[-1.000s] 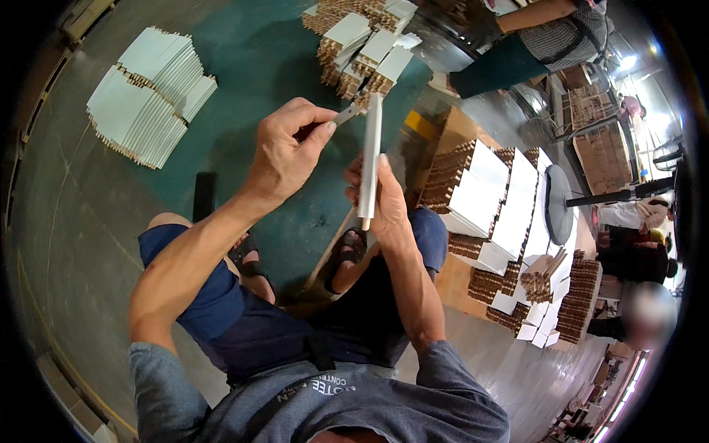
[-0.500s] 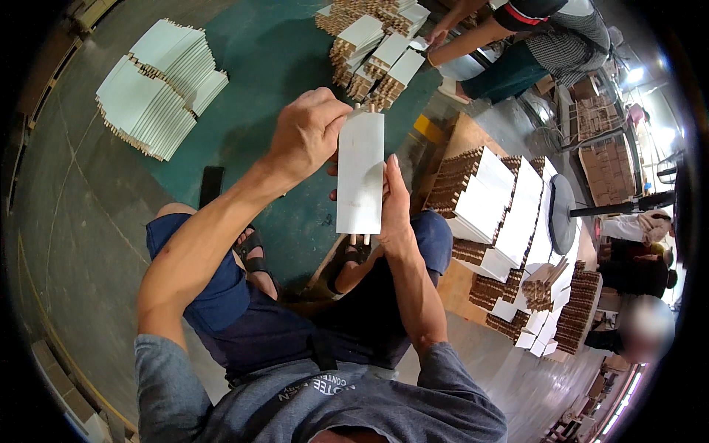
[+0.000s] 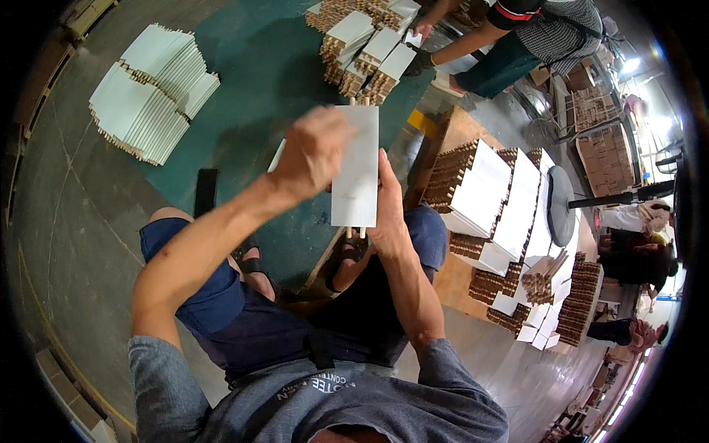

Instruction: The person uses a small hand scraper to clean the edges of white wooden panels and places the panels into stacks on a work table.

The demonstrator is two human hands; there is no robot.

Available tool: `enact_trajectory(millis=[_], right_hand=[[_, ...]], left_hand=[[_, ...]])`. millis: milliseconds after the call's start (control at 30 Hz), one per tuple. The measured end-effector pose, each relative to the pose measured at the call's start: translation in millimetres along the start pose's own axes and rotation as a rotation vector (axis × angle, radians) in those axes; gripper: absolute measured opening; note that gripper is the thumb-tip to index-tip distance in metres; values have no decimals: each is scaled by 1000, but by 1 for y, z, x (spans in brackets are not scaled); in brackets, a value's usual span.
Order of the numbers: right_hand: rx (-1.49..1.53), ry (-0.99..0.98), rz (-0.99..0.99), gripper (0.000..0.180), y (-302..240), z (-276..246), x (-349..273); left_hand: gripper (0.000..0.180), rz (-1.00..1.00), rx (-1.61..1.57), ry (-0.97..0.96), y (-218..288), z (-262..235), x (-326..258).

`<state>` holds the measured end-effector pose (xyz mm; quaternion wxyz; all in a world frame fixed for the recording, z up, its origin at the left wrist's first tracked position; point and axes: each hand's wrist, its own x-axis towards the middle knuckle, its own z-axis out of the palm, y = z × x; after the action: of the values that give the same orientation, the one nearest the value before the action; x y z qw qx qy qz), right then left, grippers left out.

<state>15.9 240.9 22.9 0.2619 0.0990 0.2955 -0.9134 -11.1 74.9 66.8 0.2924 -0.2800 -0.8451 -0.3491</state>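
Observation:
A white rectangular board (image 3: pixel 355 173) with wooden dowel pegs sticking out of both short ends is held upright in front of me. My right hand (image 3: pixel 388 203) grips its right edge, the thumb along the side and the other fingers hidden behind it. My left hand (image 3: pixel 310 150) is curled over the board's upper left edge, its fingers smeared by motion, so whether it holds anything does not show. Beside the left wrist, a white sliver (image 3: pixel 277 156) peeks out, mostly hidden by my arm.
Stacked white boards (image 3: pixel 151 92) lie at left on the green mat (image 3: pixel 244 81). More pegged boards (image 3: pixel 380 48) are piled ahead, where a co-worker's hands (image 3: pixel 421 55) reach in. At right, a wooden pallet (image 3: pixel 458 284) carries large stacks (image 3: pixel 484 184) beside a round black fan (image 3: pixel 561 205). A black phone-like slab (image 3: pixel 206 190) lies near my left knee.
My left hand has moved down a little from the board's top corner and is now blurred. The visible board face now lacks the earlier grey smudges. A white sliver now shows beside my left wrist.

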Motion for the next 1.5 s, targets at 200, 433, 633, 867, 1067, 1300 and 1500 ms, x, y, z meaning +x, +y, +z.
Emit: enact_trajectory(millis=[200,433,633,867,1067,1300,1500], right_hand=[[241,-95,17,54,-4,-10,2],[71,13,-19,53,-3,0,1],[232,-223,-5,51,-8,-33,5],[58,-9,-86,56,-13,11,3],[115,22,-115,55,-17,18,-4],[146,-169,4,51,-2,-12,9],[62,-190,-119,57,-10,2,8]], left_hand=[[15,23,-24,-59,11,5,-9],[26,44,-66,-38,9,10,-12],[18,51,-38,-99,13,4,-8],[18,156,-194,-121,36,14,-40],[13,38,-109,-75,25,-7,-24],[13,-60,-39,46,-7,3,5],[18,139,-309,-234,57,9,-50]])
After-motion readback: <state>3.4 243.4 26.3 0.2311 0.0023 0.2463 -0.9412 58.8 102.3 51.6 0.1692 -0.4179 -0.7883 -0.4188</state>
